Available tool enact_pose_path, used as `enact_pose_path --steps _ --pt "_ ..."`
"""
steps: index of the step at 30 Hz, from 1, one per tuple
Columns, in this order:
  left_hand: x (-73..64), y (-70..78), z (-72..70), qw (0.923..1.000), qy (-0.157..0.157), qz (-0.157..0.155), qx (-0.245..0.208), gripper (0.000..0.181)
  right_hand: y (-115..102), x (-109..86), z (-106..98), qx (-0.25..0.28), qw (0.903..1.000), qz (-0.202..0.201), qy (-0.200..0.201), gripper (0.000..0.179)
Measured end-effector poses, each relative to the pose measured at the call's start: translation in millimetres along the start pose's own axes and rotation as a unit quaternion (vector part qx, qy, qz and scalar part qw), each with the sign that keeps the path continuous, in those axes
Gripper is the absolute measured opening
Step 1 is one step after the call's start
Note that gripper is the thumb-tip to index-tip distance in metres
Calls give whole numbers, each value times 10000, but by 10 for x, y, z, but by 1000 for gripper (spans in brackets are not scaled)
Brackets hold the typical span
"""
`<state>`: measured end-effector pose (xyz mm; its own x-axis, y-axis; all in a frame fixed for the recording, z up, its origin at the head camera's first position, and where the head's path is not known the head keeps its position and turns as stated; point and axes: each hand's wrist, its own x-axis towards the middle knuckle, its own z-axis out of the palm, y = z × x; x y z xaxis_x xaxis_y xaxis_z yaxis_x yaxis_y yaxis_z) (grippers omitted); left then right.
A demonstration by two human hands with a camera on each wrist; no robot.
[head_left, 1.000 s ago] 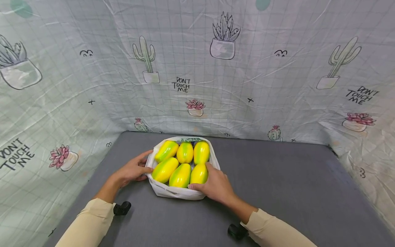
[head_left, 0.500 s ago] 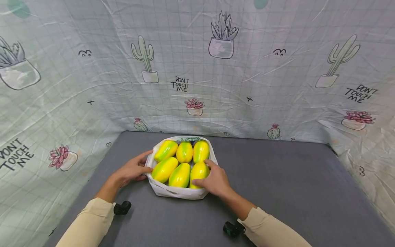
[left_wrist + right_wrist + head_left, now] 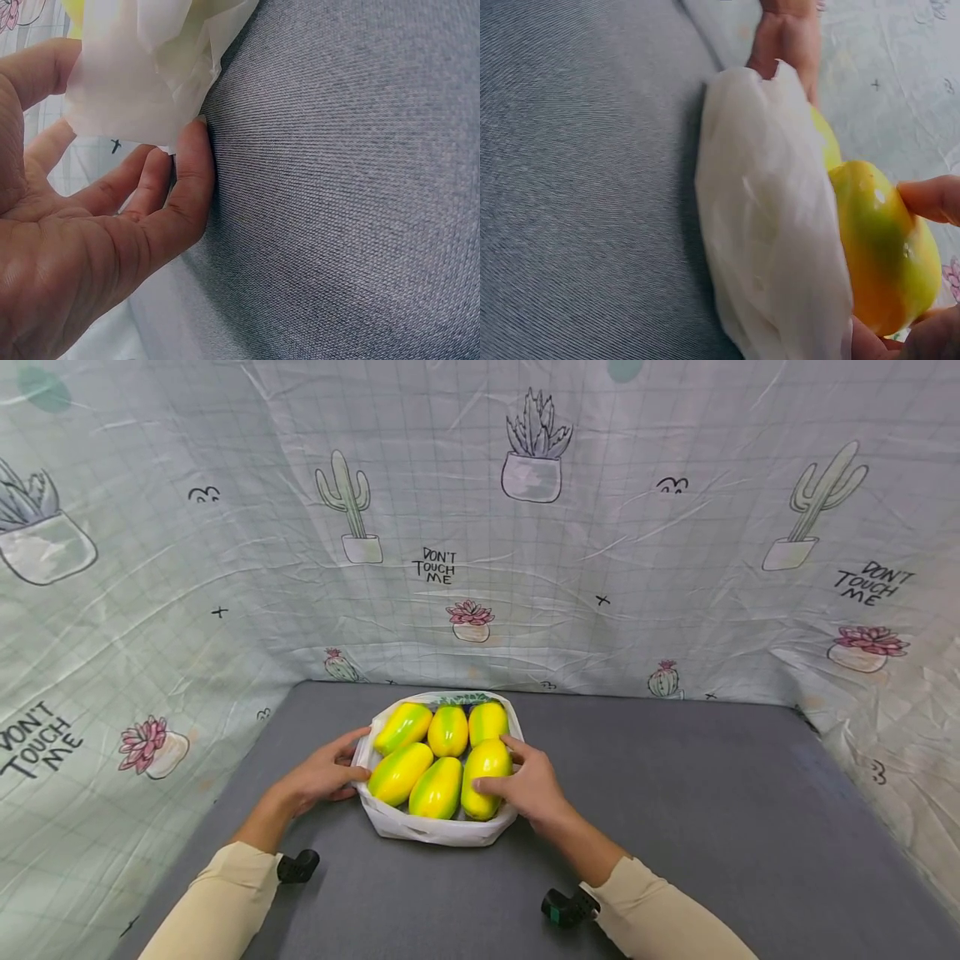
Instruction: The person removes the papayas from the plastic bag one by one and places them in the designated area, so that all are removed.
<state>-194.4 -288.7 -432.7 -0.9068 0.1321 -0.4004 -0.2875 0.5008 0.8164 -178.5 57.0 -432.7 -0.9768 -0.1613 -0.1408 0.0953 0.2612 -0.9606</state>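
Note:
Several glossy yellow-green papayas [image 3: 437, 787] lie in two rows inside a white paper bag [image 3: 435, 833] with a low, folded rim. My right hand [image 3: 531, 783] grips the papaya [image 3: 486, 762] at the near right corner, thumb on its near side and fingers round its far side. In the right wrist view, this papaya [image 3: 885, 247] stands out past the rim of the bag [image 3: 772, 210]. At the bag's left side, my left hand [image 3: 321, 774] holds the wall. The left wrist view shows thumb and curved fingertips against the white paper [image 3: 124, 71].
A grey cloth-covered table [image 3: 660, 810] stretches beyond the bag to the right and in front. Behind and on both sides hangs a pale sheet [image 3: 615, 527] printed with cacti and words. Green print [image 3: 461, 698] shows at the bag's far inner edge.
My right hand has raised the near right papaya, which now overlaps the one behind it in the head view. The right thumb has shifted up with it. My left hand stays in place.

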Motion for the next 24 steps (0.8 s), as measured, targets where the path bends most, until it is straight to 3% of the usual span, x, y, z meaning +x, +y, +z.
enact_pose_path --steps 8,24 --pt "6 -10 9 10000 53 -12 -56 88 -80 16 -86 581 9978 267 -172 87" --pt "33 -1 -14 10000 43 -22 41 87 -219 40 -383 1045 9926 108 -615 82"
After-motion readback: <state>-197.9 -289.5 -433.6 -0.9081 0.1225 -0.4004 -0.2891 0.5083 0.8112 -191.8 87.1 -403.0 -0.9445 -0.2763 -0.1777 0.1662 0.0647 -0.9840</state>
